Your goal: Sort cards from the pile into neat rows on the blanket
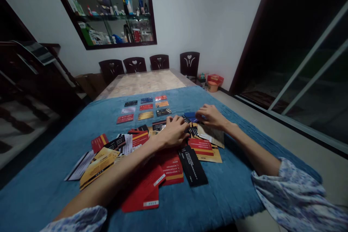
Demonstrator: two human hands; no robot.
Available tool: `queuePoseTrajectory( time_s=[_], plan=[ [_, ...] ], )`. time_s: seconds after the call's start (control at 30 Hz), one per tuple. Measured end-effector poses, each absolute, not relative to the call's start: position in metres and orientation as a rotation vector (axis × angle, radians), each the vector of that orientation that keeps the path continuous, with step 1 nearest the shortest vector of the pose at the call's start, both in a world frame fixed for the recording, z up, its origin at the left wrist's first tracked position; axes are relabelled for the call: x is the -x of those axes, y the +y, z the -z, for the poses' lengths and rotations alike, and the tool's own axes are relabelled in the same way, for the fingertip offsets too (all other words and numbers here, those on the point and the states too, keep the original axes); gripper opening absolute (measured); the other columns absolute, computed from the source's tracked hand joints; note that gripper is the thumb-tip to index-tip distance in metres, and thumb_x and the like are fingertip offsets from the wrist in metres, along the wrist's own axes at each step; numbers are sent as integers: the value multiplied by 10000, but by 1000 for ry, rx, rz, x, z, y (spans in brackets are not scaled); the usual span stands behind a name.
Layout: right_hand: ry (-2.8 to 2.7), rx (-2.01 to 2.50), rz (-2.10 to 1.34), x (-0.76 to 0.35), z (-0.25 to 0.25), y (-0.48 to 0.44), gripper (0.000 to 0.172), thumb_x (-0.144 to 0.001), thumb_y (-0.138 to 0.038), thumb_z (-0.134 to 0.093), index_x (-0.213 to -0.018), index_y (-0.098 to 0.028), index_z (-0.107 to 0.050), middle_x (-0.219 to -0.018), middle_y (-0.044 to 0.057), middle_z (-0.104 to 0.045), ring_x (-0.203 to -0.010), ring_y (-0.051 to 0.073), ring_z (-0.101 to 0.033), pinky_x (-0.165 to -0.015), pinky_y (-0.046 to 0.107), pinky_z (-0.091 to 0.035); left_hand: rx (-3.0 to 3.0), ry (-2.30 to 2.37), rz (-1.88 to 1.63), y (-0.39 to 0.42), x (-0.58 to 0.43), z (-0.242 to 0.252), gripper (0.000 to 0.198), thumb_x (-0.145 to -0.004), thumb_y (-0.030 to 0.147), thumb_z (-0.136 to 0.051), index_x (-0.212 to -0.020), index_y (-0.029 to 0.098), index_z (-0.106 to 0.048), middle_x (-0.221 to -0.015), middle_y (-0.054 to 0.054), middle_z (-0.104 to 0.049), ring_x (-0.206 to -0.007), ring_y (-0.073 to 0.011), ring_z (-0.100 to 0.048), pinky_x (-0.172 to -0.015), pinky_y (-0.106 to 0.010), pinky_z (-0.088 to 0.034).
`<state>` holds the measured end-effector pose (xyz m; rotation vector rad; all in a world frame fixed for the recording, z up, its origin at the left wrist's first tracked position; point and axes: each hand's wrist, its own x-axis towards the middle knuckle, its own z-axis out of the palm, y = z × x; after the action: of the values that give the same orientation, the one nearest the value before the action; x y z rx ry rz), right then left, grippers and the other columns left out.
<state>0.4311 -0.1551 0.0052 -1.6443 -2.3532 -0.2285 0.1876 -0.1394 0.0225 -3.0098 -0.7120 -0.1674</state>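
Many red, black, gold and white cards lie in a loose pile on a blue cloth (217, 192). My left hand (174, 130) rests over the middle of the pile, fingers bent down; what is under the fingertips is hidden. At the pile's far right edge, my right hand (210, 116) has its fingers curled at a blue card (190, 115). Near the right side lie a red card (201, 146) and a black card (192, 166). Beyond the pile, several cards stand apart in rows, among them a gold card (146, 115) and a red card (125, 118).
The bare far end of the table (149, 79) shows past the cloth. Dark chairs (189, 61) stand behind it. A shelf niche (121, 46) with bottles and a plush toy is in the wall. An orange bucket (212, 87) sits on the floor, and dark sliding doors are at right.
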Motion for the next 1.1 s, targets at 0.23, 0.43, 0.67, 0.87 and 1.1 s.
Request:
queuePoseTrajectory(
  time_s=[0.23,0.43,0.67,0.87,1.1],
  plan=[
    [-2253,1692,193,-468,16,-164,235,-891,-194,-499,-951,-210,-726,-952,94,-727,-868,228,-532,-749,342,-346,3039,-553,206,-147,-221,-17,283,-965,303,-443,-1200,214,-573,-1286,-117,-566,-1223,-297,-417,-958,-515,-329],
    [-2233,1693,111,-476,25,-164,270,-882,-185,-482,-959,-209,-739,-962,94,-734,-858,222,-554,-784,356,-395,3046,-261,144,-160,-245,-8,220,-953,243,-447,-1128,225,-580,-1325,-97,-572,-1251,-295,-415,-963,-509,-320],
    [-2164,1637,63,-475,26,-166,249,-888,-205,-492,-936,-217,-736,-915,75,-728,-834,212,-559,-811,355,-412,3057,-65,64,-158,-259,-4,267,-901,187,-497,-1155,248,-555,-1368,-49,-570,-1300,-263,-402,-1015,-490,-301],
    [-2189,1583,73,-468,22,-170,232,-873,-218,-517,-956,-203,-734,-886,83,-713,-839,215,-541,-800,341,-403,3018,-177,51,-157,-258,-9,323,-882,122,-463,-1168,228,-568,-1287,-93,-596,-1332,-286,-376,-1053,-557,-304],
    [-2171,1588,23,-464,15,-175,213,-876,-232,-544,-966,-212,-736,-881,80,-715,-860,221,-554,-815,351,-412,2945,-323,81,-152,-252,-9,305,-894,164,-436,-1151,145,-598,-1220,-185,-570,-1226,-332,-443,-996,-569,-353]
  ],
)
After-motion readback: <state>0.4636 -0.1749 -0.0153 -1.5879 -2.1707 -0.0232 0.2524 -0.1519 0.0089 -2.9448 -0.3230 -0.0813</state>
